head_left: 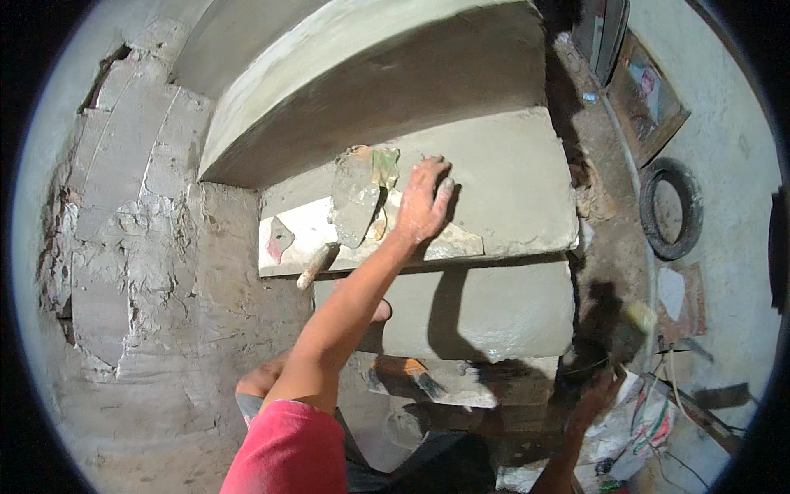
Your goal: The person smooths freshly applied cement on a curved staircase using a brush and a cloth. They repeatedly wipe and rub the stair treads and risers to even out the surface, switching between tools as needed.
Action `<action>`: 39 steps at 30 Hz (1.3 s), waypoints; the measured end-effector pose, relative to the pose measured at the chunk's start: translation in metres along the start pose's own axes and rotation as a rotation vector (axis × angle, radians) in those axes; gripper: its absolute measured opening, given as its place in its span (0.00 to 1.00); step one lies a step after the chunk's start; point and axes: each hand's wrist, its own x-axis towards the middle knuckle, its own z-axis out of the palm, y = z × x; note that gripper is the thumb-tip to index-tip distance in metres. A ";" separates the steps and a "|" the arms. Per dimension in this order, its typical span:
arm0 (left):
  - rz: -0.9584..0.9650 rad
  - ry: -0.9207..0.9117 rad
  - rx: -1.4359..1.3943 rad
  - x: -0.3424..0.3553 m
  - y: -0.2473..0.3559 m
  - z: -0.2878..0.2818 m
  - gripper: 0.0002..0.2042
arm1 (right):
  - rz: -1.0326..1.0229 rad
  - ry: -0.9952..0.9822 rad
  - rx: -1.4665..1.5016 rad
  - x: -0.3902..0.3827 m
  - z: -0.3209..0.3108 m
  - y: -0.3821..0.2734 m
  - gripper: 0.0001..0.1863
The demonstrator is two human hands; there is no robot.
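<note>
Nearest, at the lower edge, there is one pink sleeve (288,449) and, beside it, one stretch of dark clothing (440,465). At the lower right, the one right hand (605,387) is shadowed and blurred, so I cannot tell whether its fingers are closed on anything, though one blurred yellowish object (638,317) shows just above it; near that hand lies one pale sack (613,436) with red and green marks. A little farther up, one orange-and-dark tool (403,369) rests by a pale ledge (469,391). Beyond are two smooth grey treads: a lower tread (494,305) with a wet gleam and an upper tread (510,181), which lies mid-scene, under the left hand. That one left hand (424,198) is palm down there, with nothing seen in its grasp, its fingers a little bent and close together, its thumb slightly apart; whether it presses on the surface I cannot tell. Left of it, on and around one whitish board (309,218) along the tread's front, are one flat mortar-coated piece (354,198), one green-stained scrap (384,165), one small three-cornered piece (280,239) and one stubby handle (317,265). Behind the tread rises one curved step face (370,123), and off by the right-hand wall stand one tyre (650,206) and one framed picture (646,90)
</note>
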 end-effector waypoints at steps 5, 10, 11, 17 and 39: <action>-0.022 0.066 -0.047 -0.003 0.000 0.001 0.21 | 0.245 -0.251 0.817 0.033 0.065 -0.246 0.24; -0.106 0.045 -0.032 0.001 0.000 0.001 0.25 | 0.024 -0.169 0.765 0.075 0.152 -0.428 0.15; -0.099 0.057 -0.027 0.001 0.000 0.001 0.25 | 0.061 -0.141 0.734 0.076 0.163 -0.459 0.13; -0.064 0.143 -0.142 -0.002 -0.003 0.005 0.25 | -0.164 -0.541 0.608 -0.017 0.181 -0.570 0.10; -0.174 -0.031 0.006 0.012 0.019 -0.025 0.29 | 0.186 -0.211 1.034 0.113 0.155 -0.478 0.11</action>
